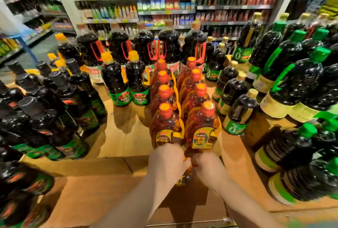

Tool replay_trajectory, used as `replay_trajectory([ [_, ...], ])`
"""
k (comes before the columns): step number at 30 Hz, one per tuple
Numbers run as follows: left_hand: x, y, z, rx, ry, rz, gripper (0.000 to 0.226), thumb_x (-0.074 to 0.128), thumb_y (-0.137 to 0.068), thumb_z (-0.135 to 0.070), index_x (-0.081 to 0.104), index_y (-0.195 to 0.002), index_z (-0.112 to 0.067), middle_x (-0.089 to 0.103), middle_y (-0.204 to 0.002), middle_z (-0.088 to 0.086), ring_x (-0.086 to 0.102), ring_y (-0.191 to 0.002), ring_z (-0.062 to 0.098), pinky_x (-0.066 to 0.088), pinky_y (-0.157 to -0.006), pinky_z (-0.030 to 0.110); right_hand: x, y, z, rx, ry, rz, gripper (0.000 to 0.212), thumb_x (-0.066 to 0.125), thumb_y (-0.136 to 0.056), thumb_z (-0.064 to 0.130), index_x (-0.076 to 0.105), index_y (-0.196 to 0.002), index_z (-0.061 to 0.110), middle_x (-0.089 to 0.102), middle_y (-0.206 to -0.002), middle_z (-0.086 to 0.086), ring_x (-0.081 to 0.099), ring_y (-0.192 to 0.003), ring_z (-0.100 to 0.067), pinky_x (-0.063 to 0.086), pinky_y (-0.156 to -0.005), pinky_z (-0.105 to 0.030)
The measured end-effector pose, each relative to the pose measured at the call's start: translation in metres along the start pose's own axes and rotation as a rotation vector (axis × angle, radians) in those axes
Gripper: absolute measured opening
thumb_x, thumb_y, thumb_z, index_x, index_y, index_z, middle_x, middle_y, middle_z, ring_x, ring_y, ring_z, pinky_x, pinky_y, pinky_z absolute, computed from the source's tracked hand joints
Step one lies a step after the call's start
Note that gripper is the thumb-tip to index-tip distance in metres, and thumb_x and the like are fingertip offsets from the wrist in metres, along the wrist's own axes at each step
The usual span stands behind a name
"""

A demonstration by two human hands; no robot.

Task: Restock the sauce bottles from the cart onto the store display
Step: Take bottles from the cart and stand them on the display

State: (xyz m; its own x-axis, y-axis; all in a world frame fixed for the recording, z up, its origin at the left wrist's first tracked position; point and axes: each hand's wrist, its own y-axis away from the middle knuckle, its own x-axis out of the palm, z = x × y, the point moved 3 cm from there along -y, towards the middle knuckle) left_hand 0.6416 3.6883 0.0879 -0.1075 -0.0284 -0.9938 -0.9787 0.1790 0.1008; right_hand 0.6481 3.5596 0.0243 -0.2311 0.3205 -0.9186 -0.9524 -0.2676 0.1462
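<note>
Two rows of amber sauce bottles [184, 99] upright on the wooden display [117, 136], caps up, rows running away from the viewer. Left hand [167, 158] gripping the nearest left bottle's base, right hand [205, 166] gripping the right one's; forearms converging.

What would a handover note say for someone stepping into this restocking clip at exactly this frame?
Left hand presses the base of the front-left amber bottle. Right hand is at the base of the front-right amber bottle; exact hold is unclear.
Done: two rows of four amber bottles stand on the wooden display.
Another amber bottle shows low between the hands, not yet placed.
Left: seat the front pair, then fill the bare wood to their left. The cart is not visible.
</note>
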Motion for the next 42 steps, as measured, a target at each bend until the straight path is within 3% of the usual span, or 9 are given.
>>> replay_trajectory([
  [5, 0.013, -0.011, -0.037, 0.09, -0.025, 0.024, 0.04, 0.049, -0.093, -0.053, 0.061, -0.09, -0.015, 0.067, -0.091, 0.005, 0.067, -0.087, 0.025, 0.051, -0.069, 0.031, 0.005, 0.002, -0.045, 0.102, 0.046, 0.044, 0.017, 0.057, -0.081, 0.013, 0.069, -0.094, 0.014, 0.069, -0.095, -0.009, 0.061, -0.092, -0.03, 0.031, -0.063, -0.026],
  [12, 0.034, -0.029, -0.072, 0.09, -0.053, 0.142, 0.04, 0.047, -0.096, -0.051, 0.056, -0.085, -0.013, 0.066, -0.09, 0.006, 0.066, -0.084, 0.025, 0.051, -0.069, 0.033, 0.009, 0.002, -0.087, 0.099, -0.009, 0.07, 0.016, 0.056, -0.079, 0.012, 0.069, -0.089, 0.014, 0.067, -0.084, -0.006, 0.059, -0.081, -0.027, 0.03, -0.057, -0.024],
  [18, 0.057, -0.037, -0.081, -0.051, 0.083, 0.35, 0.042, 0.043, -0.098, -0.051, 0.063, -0.106, -0.015, 0.06, -0.098, 0.006, 0.06, -0.094, 0.025, 0.051, -0.081, 0.034, 0.022, -0.005, -0.102, 0.105, -0.025, 0.206, 0.015, 0.052, -0.088, 0.015, 0.066, -0.094, 0.019, 0.069, -0.097, -0.003, 0.064, -0.094, -0.022, 0.038, -0.068, -0.024],
  [21, 0.058, -0.037, -0.083, -0.087, 0.108, 0.322, 0.039, 0.044, -0.098, -0.05, 0.063, -0.097, -0.016, 0.055, -0.089, 0.002, 0.059, -0.086, 0.022, 0.052, -0.08, 0.035, 0.026, -0.013, -0.105, 0.121, 0.003, 0.309, 0.021, 0.05, -0.093, 0.018, 0.064, -0.108, 0.016, 0.067, -0.104, -0.003, 0.063, -0.096, -0.021, 0.043, -0.074, -0.026],
  [24, 0.056, -0.038, -0.085, -0.127, 0.031, 0.326, 0.034, 0.044, -0.1, -0.045, 0.061, -0.102, -0.016, 0.055, -0.089, 0.002, 0.054, -0.08, 0.018, 0.049, -0.075, 0.03, 0.027, -0.013, -0.105, 0.127, 0.008, 0.291, 0.008, 0.053, -0.093, 0.023, 0.059, -0.097, 0.022, 0.06, -0.092, 0.003, 0.06, -0.084, -0.016, 0.04, -0.068, -0.023],
  [34, 0.05, -0.035, -0.094, -0.266, 0.101, 0.266, 0.034, 0.048, -0.097, -0.046, 0.061, -0.103, -0.015, 0.052, -0.087, 0.0, 0.054, -0.083, 0.018, 0.047, -0.074, 0.03, 0.013, -0.01, -0.102, 0.01, -0.051, 0.206, 0.009, 0.06, -0.091, 0.026, 0.064, -0.098, 0.023, 0.062, -0.088, 0.008, 0.058, -0.075, -0.008, 0.042, -0.06, -0.015],
  [37, 0.051, -0.031, -0.097, -0.338, 0.119, 0.245, 0.033, 0.052, -0.095, -0.046, 0.061, -0.105, -0.016, 0.051, -0.088, -0.001, 0.054, -0.085, 0.018, 0.048, -0.075, 0.03, 0.007, -0.006, -0.098, -0.043, 0.03, 0.19, 0.007, 0.06, -0.092, 0.025, 0.065, -0.096, 0.025, 0.067, -0.091, 0.006, 0.066, -0.079, -0.01, 0.056, -0.068, -0.023],
  [40, 0.049, -0.022, -0.097, -0.43, 0.148, 0.194, 0.032, 0.058, -0.092, -0.045, 0.059, -0.11, -0.018, 0.049, -0.092, 0.0, 0.056, -0.095, 0.02, 0.047, -0.081, 0.031, -0.009, -0.003, -0.088, -0.113, 0.083, 0.171, 0.005, 0.059, -0.092, 0.024, 0.061, -0.097, 0.025, 0.062, -0.086, 0.009, 0.064, -0.079, -0.01, 0.054, -0.07, -0.022],
  [42, 0.045, -0.013, -0.094, -0.437, 0.153, 0.132, 0.028, 0.059, -0.093, -0.041, 0.059, -0.107, -0.016, 0.057, -0.097, 0.002, 0.06, -0.099, 0.021, 0.045, -0.075, 0.028, -0.023, 0.001, -0.079, -0.154, 0.14, 0.171, 0.011, 0.06, -0.091, 0.024, 0.057, -0.101, 0.024, 0.053, -0.082, 0.007, 0.06, -0.079, -0.013, 0.05, -0.071, -0.023],
])
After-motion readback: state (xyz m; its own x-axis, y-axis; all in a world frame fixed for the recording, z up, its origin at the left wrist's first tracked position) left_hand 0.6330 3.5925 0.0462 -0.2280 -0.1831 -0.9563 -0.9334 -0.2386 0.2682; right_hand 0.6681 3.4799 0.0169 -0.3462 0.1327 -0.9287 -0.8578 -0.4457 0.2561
